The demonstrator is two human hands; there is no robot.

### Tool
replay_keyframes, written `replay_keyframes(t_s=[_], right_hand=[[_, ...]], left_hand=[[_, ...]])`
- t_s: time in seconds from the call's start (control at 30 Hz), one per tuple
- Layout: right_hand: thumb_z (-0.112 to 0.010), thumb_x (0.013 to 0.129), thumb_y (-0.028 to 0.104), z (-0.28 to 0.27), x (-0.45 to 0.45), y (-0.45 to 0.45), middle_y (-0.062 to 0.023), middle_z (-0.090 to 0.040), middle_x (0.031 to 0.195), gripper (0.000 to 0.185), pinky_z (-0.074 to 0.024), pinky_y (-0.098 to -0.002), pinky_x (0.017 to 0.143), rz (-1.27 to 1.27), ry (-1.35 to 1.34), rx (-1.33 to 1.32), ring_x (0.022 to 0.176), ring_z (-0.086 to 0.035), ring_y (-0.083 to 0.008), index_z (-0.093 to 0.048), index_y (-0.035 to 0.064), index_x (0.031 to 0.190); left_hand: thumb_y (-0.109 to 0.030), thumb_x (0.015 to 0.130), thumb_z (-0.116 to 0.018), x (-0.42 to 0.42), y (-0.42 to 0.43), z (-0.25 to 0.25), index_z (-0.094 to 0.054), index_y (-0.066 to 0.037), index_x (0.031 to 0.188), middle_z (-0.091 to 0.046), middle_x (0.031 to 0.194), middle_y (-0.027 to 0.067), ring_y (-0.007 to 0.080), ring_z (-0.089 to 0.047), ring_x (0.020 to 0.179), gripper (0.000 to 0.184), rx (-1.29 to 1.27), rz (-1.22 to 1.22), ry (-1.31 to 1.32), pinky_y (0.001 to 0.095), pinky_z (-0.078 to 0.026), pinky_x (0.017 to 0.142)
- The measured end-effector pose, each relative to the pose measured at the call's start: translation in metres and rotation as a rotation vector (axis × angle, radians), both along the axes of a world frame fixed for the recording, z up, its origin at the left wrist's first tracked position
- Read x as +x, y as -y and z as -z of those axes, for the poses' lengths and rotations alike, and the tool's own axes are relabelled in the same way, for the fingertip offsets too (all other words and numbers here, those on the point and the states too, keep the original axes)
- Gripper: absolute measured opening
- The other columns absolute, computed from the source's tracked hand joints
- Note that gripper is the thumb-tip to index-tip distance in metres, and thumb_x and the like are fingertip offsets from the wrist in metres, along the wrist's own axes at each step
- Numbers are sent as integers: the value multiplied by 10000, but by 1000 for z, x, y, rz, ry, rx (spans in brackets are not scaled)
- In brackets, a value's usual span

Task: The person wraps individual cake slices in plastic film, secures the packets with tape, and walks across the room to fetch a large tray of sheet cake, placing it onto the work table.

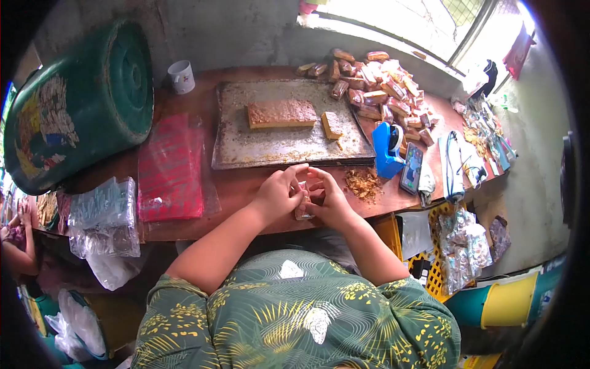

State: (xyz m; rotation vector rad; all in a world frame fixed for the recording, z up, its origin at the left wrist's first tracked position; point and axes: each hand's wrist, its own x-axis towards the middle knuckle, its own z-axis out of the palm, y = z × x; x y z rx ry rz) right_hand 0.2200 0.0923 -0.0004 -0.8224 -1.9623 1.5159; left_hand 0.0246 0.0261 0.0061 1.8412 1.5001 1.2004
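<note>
Between my two hands, close to the table's front edge, is a small piece in clear wrapping, apparently a wrapped cake slice [303,212]. My left hand [275,195] is closed on its left side, fingers bent over the top. From the other side my right hand [332,198] pinches it with thumb and fingers. Part of the slice is hidden by my fingers. Just beyond them lies a worn metal tray [270,147] bearing a browned slab of cake [281,114] and a smaller cut piece of cake [332,125]. Crumbs [364,184] are heaped right of my hands.
Wrapped slices [387,89] are piled at the back right. A blue tape dispenser [385,163] and a phone [411,169] stand right of the tray. Leftward are red plastic sheets [170,172], clear bags [104,215], a mug [181,77] and a big green bin [80,104]. Another person [21,246] is far left.
</note>
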Motion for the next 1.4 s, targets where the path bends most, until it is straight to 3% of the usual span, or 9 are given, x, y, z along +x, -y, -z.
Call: replay_keyframes(t_s=[0.3, 0.5, 0.6, 0.67, 0.77, 0.97, 1.17, 1.3, 1.4], right_hand=[[-893, 719, 84, -39, -3, 1, -198, -483, 1495, 1002, -463, -403, 1114, -147, 379, 284, 1316, -550, -326, -362, 88, 1570], [-863, 755, 75, -75, 11, -36, -103, -652, 1071, 562, -562, -359, 814, -396, 364, 290, 907, -663, -231, -628, 83, 1266], [-822, 843, 119, -77, 26, -87, -76, -673, 881, 296, -555, -320, 686, 273, 168, 746, 797, -685, -204, -622, 24, 1040], [-796, 903, 180, -75, 33, -133, -89, -670, 891, 251, -544, -317, 673, 500, -397, 382, 822, -687, -205, -628, 26, 1009], [-788, 922, 223, -101, 11, -130, -115, -673, 963, 272, -552, -325, 703, 617, 38, 537, 842, -690, -215, -625, 20, 1002], [-688, 889, 606, -55, -38, -141, -265, -576, 1354, 919, -453, -472, 1079, 536, 854, 672, 1310, -536, -392, -349, 52, 1539], [-722, 881, 394, -33, -19, -153, -218, -706, 1131, 703, -536, -493, 938, 611, 645, 656, 1070, -682, -390, -452, 68, 1443], [-801, 882, 187, -28, 5, -107, -120, -685, 995, 644, -537, -330, 790, 541, 115, 458, 869, -657, -199, -461, 48, 1411], [-738, 943, 93, 4, 27, -67, -99, -664, 1085, 622, -502, -268, 818, 346, -250, 157, 931, -624, -132, -388, 51, 1455]], left_hand=[[-127, 907, -728, -10, -9, 10, -521, -79, 1429, -635, 1083, 118, 205, -660, 965, 564, -63, -32, 229, 351, -569, 871], [-227, 894, -769, -74, 17, -7, -659, -57, 1226, -650, 1178, 135, 276, -654, 1067, 388, 200, -117, 2, 390, -545, 935], [-229, 883, -774, -140, 40, -48, -690, -63, 1136, -661, 1176, 130, 324, -636, 1121, 314, 231, -426, -135, 416, -502, 996], [-234, 856, -797, -200, 45, -28, -693, -59, 1073, -642, 1221, 150, 334, -614, 1160, 297, 335, -648, -349, 418, -486, 1012], [-242, 834, -815, -256, 66, 8, -701, -53, 968, -611, 1267, 174, 338, -581, 1213, 259, -65, -715, -397, 424, -475, 1019], [-265, 813, -838, -261, 72, 19, -664, -47, 785, -600, 1292, 156, 318, -581, 1222, 280, -100, -725, -211, 424, -484, 1007], [-204, 882, -772, -262, 76, 19, -698, -26, 835, -618, 1290, 115, 268, -644, 1131, 198, 5, -714, -349, 383, -534, 923], [-165, 941, -710, -280, 73, 27, -713, 12, 923, -641, 1248, 99, 234, -666, 1082, 178, -72, -638, 93, 365, -540, 902], [-169, 989, -653, -320, 65, 47, -722, 27, 984, -674, 1160, 95, 216, -683, 1029, 208, -126, -618, -66, 358, -533, 907]])
